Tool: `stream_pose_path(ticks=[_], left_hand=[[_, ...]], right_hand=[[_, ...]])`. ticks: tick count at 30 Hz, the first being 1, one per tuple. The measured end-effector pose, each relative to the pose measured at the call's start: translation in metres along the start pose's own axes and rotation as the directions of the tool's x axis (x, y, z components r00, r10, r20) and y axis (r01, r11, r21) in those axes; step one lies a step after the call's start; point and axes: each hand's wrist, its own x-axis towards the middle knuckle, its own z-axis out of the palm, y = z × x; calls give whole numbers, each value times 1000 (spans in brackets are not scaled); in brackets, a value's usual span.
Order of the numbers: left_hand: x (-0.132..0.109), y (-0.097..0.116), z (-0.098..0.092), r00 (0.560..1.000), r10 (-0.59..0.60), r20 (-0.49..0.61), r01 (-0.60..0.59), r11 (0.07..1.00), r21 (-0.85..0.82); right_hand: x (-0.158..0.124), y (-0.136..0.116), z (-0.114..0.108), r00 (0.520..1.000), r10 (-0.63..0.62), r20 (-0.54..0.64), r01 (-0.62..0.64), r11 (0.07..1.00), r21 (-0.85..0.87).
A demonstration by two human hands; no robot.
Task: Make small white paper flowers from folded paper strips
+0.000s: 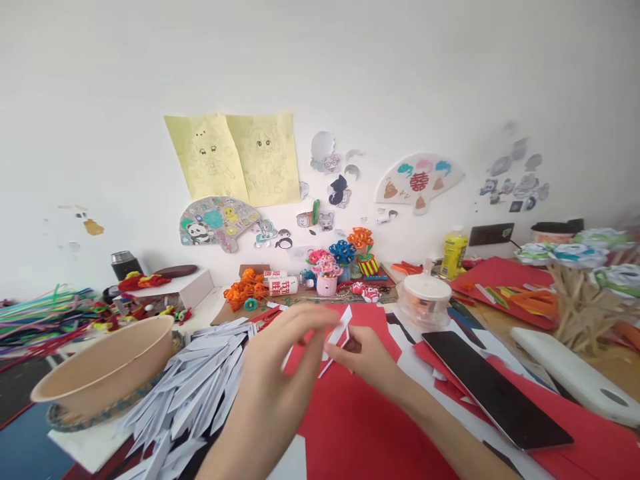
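A small folded white paper strip (344, 323) is up in front of me, over a sheet of red paper (355, 427). My right hand (367, 359) pinches it between thumb and fingertips from the right side. From the left, my left hand (283, 357) has its thumb and fingers closed at the strip's other side; its fingertips are slightly blurred and partly cover the paper. Left of my left forearm lies a large heap of folded white paper strips (193, 380).
A beige bowl (107, 367) stands at the left. To the right lie a black phone (495, 387), a white oblong device (575, 377) and red sheets. At the back are a clear lidded tub (425, 297), a yellow bottle (454, 253) and handmade flowers (327, 270) before the wall.
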Motion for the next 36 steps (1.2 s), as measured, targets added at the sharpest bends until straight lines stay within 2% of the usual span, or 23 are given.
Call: stream_pose_path(ticks=[4, 7, 10, 13, 16, 19, 24, 29, 33, 36], left_hand=[[23, -25, 34, 987, -12, 159, -1, 997, 81], [24, -42, 45, 975, -31, 220, 10, 995, 97], [19, -53, 45, 977, -51, 209, 42, 998, 45], [14, -60, 43, 976, -78, 204, 86, 996, -29], [13, -65, 43, 973, -111, 200, 127, 990, -68], [12, -68, 43, 966, -139, 217, 161, 983, -84], [10, -74, 46, 948, -155, 279, 172, 984, -38], [9, -82, 47, 924, -157, 349, 172, 985, -12], [9, -85, 49, 931, -150, 333, 155, 988, 14], [8, -84, 50, 934, -140, 329, 142, 990, 18]], right_hand=[[0, -1, -1, 996, -49, 81, 52, 998, -33], [1, -2, -2, 990, -59, 131, 58, 998, 6], [1, 0, -4, 983, -65, 169, 55, 996, 66], [1, 2, -6, 992, -42, 118, 37, 998, 51], [1, 2, -8, 998, -42, 49, 43, 999, -31], [2, 0, -9, 995, -102, 3, 101, 980, -170], [5, 7, -11, 977, -211, 8, 202, 923, -326], [7, 18, -13, 986, -132, 99, 162, 888, -431], [8, 21, -13, 992, -48, 121, 98, 882, -461], [7, 19, -13, 991, -30, 133, 89, 878, -471]])
